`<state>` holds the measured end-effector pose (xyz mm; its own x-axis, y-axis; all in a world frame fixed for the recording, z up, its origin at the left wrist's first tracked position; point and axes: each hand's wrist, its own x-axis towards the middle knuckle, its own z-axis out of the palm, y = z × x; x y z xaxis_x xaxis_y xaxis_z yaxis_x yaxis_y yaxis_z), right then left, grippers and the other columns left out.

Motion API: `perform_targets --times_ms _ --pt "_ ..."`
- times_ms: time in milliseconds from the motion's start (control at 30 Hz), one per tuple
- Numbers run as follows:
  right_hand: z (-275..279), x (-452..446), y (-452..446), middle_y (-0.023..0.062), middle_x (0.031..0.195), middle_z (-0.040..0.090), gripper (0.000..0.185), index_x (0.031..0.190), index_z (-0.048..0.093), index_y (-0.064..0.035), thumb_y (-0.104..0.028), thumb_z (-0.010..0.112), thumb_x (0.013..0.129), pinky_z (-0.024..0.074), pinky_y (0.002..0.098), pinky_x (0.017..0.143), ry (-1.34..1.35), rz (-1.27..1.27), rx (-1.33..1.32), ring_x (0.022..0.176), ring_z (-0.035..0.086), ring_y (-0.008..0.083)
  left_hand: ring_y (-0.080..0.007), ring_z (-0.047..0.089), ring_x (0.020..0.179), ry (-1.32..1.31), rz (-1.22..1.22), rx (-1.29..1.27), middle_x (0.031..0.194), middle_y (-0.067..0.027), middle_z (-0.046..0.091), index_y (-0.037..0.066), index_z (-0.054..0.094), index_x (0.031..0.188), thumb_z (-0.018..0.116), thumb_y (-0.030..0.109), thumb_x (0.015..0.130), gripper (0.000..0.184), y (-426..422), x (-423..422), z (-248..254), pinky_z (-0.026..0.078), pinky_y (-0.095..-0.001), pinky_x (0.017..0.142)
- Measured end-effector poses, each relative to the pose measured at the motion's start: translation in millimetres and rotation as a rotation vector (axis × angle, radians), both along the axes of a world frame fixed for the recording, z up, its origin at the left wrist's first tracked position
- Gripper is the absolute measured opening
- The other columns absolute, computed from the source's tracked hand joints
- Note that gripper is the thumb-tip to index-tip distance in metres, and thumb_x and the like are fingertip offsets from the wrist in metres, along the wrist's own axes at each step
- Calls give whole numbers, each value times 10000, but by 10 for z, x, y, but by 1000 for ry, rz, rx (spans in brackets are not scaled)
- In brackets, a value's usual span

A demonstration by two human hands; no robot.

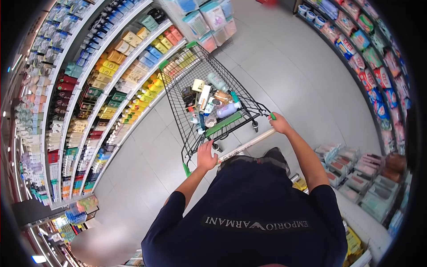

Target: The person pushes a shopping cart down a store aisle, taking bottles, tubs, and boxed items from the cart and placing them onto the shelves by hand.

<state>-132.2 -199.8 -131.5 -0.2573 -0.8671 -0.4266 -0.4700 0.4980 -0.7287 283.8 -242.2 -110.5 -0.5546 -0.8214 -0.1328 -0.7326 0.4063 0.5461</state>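
Note:
A black wire shopping cart [178, 95] with green corner pieces stands in front of me. Several bottles, boxes and jars lie in it, among them a lilac bottle [227, 110] and a white box [204, 98]. My right hand [278, 123] is wrapped round the right end of the cart's pale handle bar [249, 143]. At the bar's left end, my left hand [207, 155] rests against the cart, its fingers partly spread near the basket's rear edge. Nothing from the basket is in either hand.
Curved-looking shelves [129, 98] packed with bottles run along the left. Packets fill the shelf [378, 75] on the right. Hanging packs [209, 22] are beyond the cart. Clear boxes [360, 178] stand at the lower right. A blurred person [104, 244] is at the lower left.

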Motion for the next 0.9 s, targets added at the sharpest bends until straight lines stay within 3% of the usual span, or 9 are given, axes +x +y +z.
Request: perform_targets --times_ms 267,700,900 --pt "52 -227 -912 233 885 629 237 891 567 -32 -242 548 781 453 463 749 44 231 73 871 591 416 -349 420 1209 -35 191 20 1272 -189 480 55 417 1346 598 158 709 670 -44 -305 3 294 -450 1059" --pt "319 -527 -2240 190 1027 640 282 967 592 -93 -280 475 790 479 479 833 184 650 192 978 601 384 -392 419 1229 -67 551 22 1287 -230 489 69 421 1356 590 147 702 680 103 -1021 -171 304 -465 1062" --pt "259 -784 -2866 201 979 647 290 962 601 -72 -272 508 774 478 469 816 182 781 163 967 604 386 -377 426 1220 -45 728 17 1282 -201 495 74 441 1328 562 172 716 631 -46 -1697 66 301 -466 1053"
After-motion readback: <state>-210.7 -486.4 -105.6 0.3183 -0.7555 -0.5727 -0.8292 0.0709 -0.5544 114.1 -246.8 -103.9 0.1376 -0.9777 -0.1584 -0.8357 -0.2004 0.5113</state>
